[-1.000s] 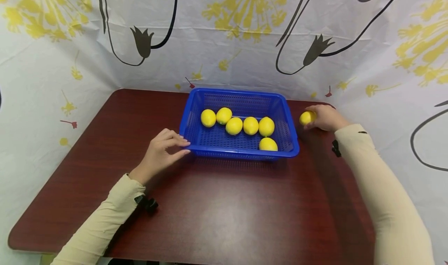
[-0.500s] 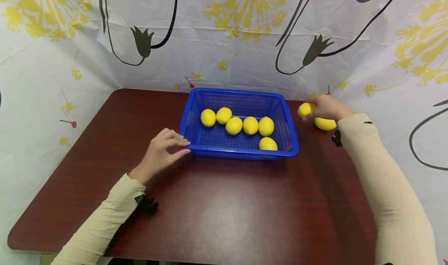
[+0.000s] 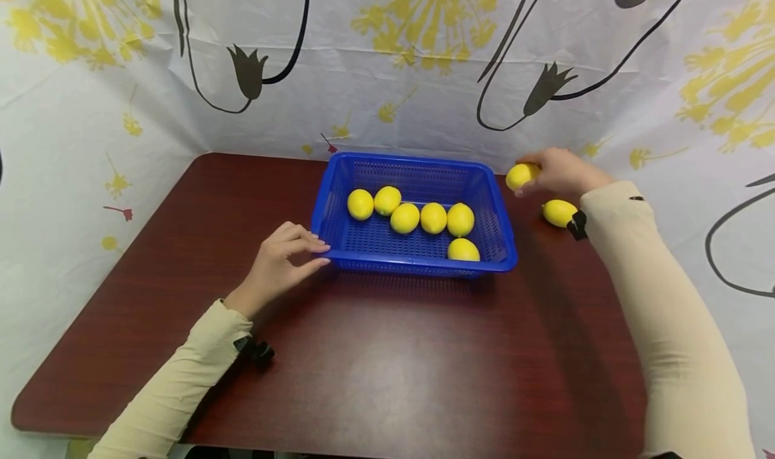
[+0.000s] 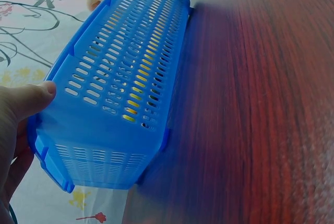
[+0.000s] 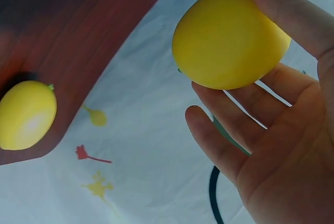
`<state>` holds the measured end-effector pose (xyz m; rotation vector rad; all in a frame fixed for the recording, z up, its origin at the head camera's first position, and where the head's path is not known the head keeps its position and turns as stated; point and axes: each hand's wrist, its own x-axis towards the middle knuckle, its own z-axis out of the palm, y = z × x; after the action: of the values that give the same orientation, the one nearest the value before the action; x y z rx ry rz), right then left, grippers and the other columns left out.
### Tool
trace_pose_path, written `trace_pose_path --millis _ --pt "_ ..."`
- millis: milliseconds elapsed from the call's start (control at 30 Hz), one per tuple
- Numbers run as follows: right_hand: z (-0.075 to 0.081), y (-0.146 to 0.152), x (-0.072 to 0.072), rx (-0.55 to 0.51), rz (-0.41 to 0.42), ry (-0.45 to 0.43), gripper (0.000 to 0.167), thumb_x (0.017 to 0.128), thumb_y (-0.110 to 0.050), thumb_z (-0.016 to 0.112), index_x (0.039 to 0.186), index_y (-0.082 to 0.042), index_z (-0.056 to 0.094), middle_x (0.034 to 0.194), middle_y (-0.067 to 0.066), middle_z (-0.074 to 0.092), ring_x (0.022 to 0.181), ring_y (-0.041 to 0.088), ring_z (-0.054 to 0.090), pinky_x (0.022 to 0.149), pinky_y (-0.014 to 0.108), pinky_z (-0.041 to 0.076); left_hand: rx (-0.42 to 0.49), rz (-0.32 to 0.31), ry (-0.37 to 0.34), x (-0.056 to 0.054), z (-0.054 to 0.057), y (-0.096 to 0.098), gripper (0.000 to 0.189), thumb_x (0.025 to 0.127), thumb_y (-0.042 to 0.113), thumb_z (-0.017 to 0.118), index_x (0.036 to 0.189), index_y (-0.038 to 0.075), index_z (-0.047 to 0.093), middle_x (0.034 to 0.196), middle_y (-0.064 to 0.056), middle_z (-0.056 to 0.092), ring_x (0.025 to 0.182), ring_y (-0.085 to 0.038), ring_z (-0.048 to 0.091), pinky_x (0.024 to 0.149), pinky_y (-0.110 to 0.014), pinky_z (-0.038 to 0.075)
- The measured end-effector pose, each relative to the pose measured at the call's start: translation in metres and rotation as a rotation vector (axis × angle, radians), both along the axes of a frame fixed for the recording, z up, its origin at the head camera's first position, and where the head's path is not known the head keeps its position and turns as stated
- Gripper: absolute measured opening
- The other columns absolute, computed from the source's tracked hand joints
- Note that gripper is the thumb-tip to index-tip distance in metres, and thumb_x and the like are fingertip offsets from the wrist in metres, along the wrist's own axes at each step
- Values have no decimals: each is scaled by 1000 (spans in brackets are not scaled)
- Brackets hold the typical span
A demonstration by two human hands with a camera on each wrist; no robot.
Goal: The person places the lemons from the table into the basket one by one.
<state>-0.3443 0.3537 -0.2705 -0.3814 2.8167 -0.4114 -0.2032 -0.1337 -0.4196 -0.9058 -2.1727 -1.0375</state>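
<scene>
A blue plastic basket (image 3: 418, 262) stands on the dark red table, with several yellow lemons (image 3: 404, 218) on its floor. At its front left corner my left hand (image 3: 275, 264) grips the rim; the left wrist view shows the thumb on the outer wall of the basket (image 4: 125, 62). Beyond the basket's right side, my right hand (image 3: 563, 173) holds a lemon (image 3: 521, 176) between thumb and fingers. In the right wrist view this lemon (image 5: 227, 38) is raised above the table. Another lemon (image 3: 558, 213) lies on the table below the right wrist.
The table (image 3: 387, 365) has a glossy wood-grain top. Behind it and at both sides hangs a white cloth (image 3: 387, 102) with yellow, black and red flower prints. The table's rounded back right corner shows near the lying lemon (image 5: 28, 114) in the right wrist view.
My right hand has lifted the lemon and moved it up and slightly left, toward the basket's back right corner. The lemon under the wrist has come into sight. The left hand has stayed put.
</scene>
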Motion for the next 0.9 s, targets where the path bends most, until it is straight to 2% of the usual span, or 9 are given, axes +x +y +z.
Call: trace_pose_path --millis 267,467,700,900 --pt "16 -17 0 52 55 33 82 84 -45 76 147 -4 44 137 27 54 118 40 48 100 56 40 5 1 -5 2 1 0 25 70 8 89 92 10 80 92 -4 73 92 -18 59 85 -19 46" --pt "20 -32 -2 35 66 42 79 86 -41 76 148 -6 44 138 25 55 116 37 51 100 55 41 7 -2 4 2 2 1 25 69 8 89 92 8 80 91 -5 72 91 -18 58 84 -21 46" --pt "21 -50 -6 27 70 48 85 82 -53 76 150 -11 44 140 21 56 115 33 55 98 49 43 7 1 -2 3 1 1 25 69 6 89 92 9 80 91 -4 72 91 -17 58 83 -21 46" --pt "23 -66 -9 -21 74 28 84 83 -51 75 151 -14 42 142 18 54 117 31 55 98 49 45 4 5 -5 3 2 1 26 68 6 89 92 9 80 92 -5 72 90 -17 57 82 -21 46"
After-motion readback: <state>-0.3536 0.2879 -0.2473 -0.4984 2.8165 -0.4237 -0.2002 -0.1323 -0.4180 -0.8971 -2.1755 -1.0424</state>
